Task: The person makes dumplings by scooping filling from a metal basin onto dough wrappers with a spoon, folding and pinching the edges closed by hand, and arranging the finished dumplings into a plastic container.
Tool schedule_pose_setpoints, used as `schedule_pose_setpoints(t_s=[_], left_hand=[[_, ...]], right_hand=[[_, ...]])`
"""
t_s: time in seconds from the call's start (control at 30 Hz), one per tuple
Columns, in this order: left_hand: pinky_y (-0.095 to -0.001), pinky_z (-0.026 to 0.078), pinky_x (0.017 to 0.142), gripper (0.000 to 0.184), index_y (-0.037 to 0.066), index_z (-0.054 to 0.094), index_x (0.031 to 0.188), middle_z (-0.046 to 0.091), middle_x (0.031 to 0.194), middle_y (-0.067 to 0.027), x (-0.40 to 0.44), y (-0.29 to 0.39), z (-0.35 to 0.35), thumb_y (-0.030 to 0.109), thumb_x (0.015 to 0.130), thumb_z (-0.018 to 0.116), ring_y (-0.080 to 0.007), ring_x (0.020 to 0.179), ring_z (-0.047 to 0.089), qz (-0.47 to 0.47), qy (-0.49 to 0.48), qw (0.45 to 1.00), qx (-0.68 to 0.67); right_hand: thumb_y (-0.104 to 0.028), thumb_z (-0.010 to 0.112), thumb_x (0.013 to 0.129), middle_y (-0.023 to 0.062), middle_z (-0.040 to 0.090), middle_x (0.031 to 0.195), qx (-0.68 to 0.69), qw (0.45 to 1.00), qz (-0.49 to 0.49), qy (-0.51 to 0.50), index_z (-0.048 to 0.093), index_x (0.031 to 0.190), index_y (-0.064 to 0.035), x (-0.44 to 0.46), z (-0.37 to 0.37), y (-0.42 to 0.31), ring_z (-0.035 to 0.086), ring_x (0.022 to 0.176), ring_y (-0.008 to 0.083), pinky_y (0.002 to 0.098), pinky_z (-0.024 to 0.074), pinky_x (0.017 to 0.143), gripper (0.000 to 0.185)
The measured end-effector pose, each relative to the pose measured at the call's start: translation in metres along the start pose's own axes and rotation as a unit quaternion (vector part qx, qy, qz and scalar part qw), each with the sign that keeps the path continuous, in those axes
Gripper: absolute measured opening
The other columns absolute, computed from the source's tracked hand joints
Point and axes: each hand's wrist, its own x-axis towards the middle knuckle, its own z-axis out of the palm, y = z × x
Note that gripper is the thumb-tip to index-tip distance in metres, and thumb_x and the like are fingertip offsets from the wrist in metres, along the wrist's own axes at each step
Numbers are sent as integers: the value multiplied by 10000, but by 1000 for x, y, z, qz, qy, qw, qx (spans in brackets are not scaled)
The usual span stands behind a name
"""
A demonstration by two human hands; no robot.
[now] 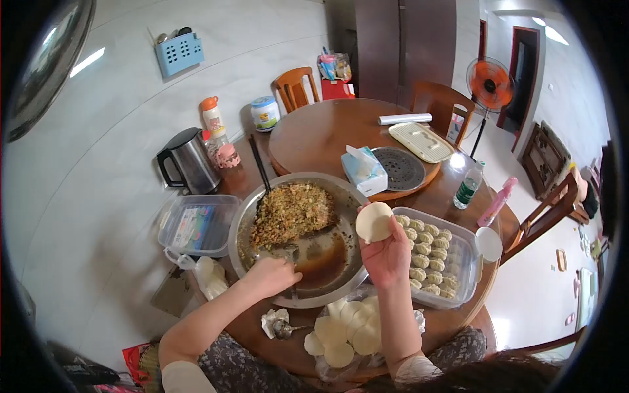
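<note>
A round dough wrapper (pixel 375 222) lies on the palm and fingers of my left hand (pixel 385 255), raised between the bowl and the dumpling box. My right hand (pixel 272 275) is closed on a spoon (pixel 292 251) at the lower edge of the filling. Chopped filling (pixel 295 216) is heaped in the upper left of the large metal bowl (pixel 357 278), with brown liquid at its bottom. Dark chopsticks (pixel 259 164) lean over the bowl's rim. Pleated dumplings (pixel 429 255) sit in rows in a clear plastic box (pixel 464 288). More wrappers (pixel 344 331) overlap on plastic near the table's front edge.
A metal spoon (pixel 282 329) lies left of the wrappers. An empty lidless box (pixel 200 226) and a kettle (pixel 190 160) stand at left. Behind the bowl are a tissue box (pixel 364 173) and a raised round turntable (pixel 308 137). A bottle (pixel 468 187) stands at right.
</note>
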Motion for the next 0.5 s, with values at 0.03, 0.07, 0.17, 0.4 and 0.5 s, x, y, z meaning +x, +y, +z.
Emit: schedule_pose_setpoints(t_s=[0.03, 0.07, 0.17, 0.4, 0.5], left_hand=[[-304, 479, 545, 194, 142, 598, 891, 550, 706, -48, 6, -1, 3, 141, 730, 489, -189, 705, 582, 20, -17, 1000, 16], [-313, 478, 524, 140, 120, 583, 820, 552, 684, -58, 10, -1, 4, 147, 727, 482, -193, 693, 583, 45, -20, 998, 28], [-307, 476, 521, 96, 102, 551, 770, 542, 668, -52, 17, -1, 6, 137, 685, 521, -192, 690, 586, 48, 16, 999, 4], [-326, 465, 527, 90, 73, 499, 770, 565, 693, -70, 36, -10, -7, 70, 722, 575, -241, 621, 578, -96, 283, 933, -201], [-325, 468, 543, 92, 74, 505, 805, 582, 714, -78, 54, -2, -9, 83, 745, 573, -253, 637, 584, -120, 304, 911, -250]], right_hand=[[-230, 324, 902, 99, 506, 1141, 0, 1000, 2, -21, 413, 1155, -17, 3, -4, -4, 496, 1040, 196, 306, 418, 845, 343], [-232, 319, 904, 99, 504, 1142, 2, 1000, -6, -12, 413, 1155, -17, 5, -6, -7, 496, 1040, 196, 306, 421, 840, 344], [-237, 308, 909, 95, 504, 1137, 20, 999, -25, 21, 415, 1152, -16, 10, -7, -10, 494, 1036, 196, 306, 423, 827, 345], [-211, 346, 898, 73, 517, 1087, 61, 993, -50, 93, 446, 1099, -18, 24, -23, -15, 489, 1010, 193, 321, 380, 884, 296], [-195, 381, 883, 69, 511, 1087, 78, 992, -50, 92, 453, 1080, -20, 29, -31, -11, 480, 1018, 194, 330, 368, 906, 273]])
